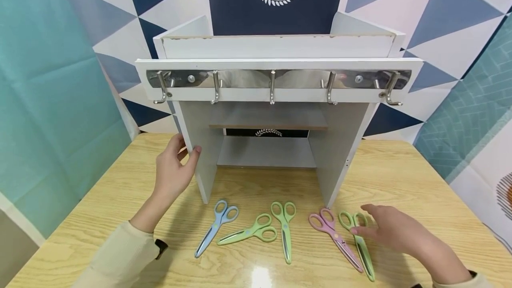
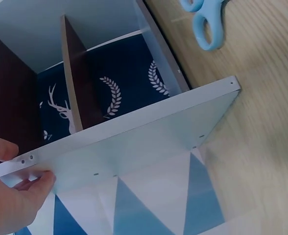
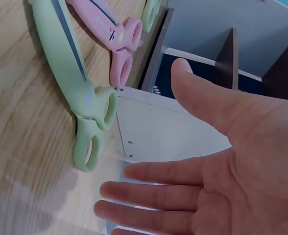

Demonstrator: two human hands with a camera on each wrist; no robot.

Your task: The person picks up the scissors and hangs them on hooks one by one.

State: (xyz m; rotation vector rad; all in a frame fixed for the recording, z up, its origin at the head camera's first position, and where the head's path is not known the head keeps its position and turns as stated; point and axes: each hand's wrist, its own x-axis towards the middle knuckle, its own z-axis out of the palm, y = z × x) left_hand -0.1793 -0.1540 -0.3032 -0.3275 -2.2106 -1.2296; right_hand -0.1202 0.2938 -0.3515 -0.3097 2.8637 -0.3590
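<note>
Five pairs of scissors lie on a pale wooden table (image 1: 400, 177), in front of a white shelf unit (image 1: 276, 48) which stands upright on this same table. Behind it hangs a cloth with triangles (image 1: 436, 17) in white, grey-blue and dark blue, and in its middle is one dark panel (image 1: 276, 19) with a white leaf pattern. On the left side there is a plain teal curtain (image 1: 52, 74).

The scissors are of three colours: one blue pair (image 1: 216, 227), one pink pair (image 1: 336, 238) and three green pairs. From left to right come the blue pair, the first green pair (image 1: 245, 234) with its blade to the left, the middle green pair (image 1: 285, 230), the pink pair, and the last green pair (image 1: 362, 250). The shelf unit carries one metal strip (image 1: 242, 79) with five hooks, and two boards cross its inside.

The left hand (image 1: 174, 170) grips the front edge of the left side panel (image 1: 200, 154), with the thumb on the inner face. The right hand (image 1: 400, 230) is wide, its fingers straight and its thumb far from them, near the handles of the last green pair.
</note>
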